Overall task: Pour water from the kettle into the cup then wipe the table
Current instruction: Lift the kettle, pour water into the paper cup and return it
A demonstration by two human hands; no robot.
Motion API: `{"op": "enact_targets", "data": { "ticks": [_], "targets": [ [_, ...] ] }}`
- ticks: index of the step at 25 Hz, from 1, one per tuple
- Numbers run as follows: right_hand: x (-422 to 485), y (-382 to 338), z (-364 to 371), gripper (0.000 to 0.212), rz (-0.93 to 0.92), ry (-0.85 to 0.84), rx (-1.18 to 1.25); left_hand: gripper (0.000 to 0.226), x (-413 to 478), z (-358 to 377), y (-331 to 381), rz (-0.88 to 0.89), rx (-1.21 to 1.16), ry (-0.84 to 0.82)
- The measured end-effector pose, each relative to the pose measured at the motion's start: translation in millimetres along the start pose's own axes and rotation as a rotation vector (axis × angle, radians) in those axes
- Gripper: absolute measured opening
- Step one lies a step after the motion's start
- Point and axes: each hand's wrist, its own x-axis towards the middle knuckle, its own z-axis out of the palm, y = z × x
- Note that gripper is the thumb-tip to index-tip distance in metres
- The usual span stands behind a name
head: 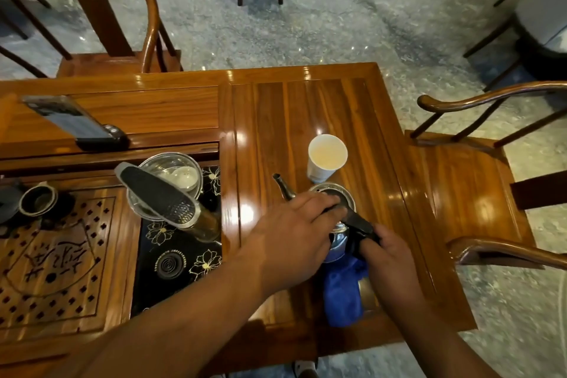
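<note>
A steel kettle (339, 235) with a thin dark spout stands on the wooden table (306, 107), just this side of a white paper cup (326, 153) that holds pale liquid. My right hand (388, 261) is closed around the kettle's black handle. My left hand (294, 236) lies flat over the kettle's lid, fingers pointing toward the cup. A blue cloth (343, 294) lies bunched on the table under and behind the kettle, near the front edge.
A tea tray (61, 255) with a carved wooden grate fills the left. On it are a glass bowl (171, 169), a glass kettle with a dark handle (159, 196) and a small cup (38, 198). A phone (70, 120) lies further back. Chairs (478, 193) flank the table.
</note>
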Motion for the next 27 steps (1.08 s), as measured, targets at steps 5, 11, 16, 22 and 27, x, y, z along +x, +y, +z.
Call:
{"op": "enact_targets", "data": {
  "ticks": [5, 11, 16, 22, 27],
  "targets": [
    [20.5, -11.3, -35.9, 0.032, -0.005, 0.066, -0.063, 0.048, 43.3, 7.3, 11.0, 0.003, -0.032, -0.017],
    [41.3, -29.5, -74.3, 0.029, -0.017, 0.124, -0.201, 0.055, 82.0, 18.3, 27.3, -0.062, -0.08, -0.044],
    [62.8, -55.2, -97.3, 0.027, -0.017, 0.127, -0.326, 0.06, 107.9, 24.8, 36.6, -0.144, -0.142, -0.016],
    [90.8, -93.1, -107.2, 0.024, -0.048, 0.048, -0.502, 0.068, 119.4, 29.8, 33.1, -0.215, -0.216, -0.015],
    [103.6, -112.6, -107.6, 0.022, -0.09, 0.008, -0.644, 0.073, 121.8, 33.9, 30.6, -0.238, -0.236, -0.019]
  ]
}}
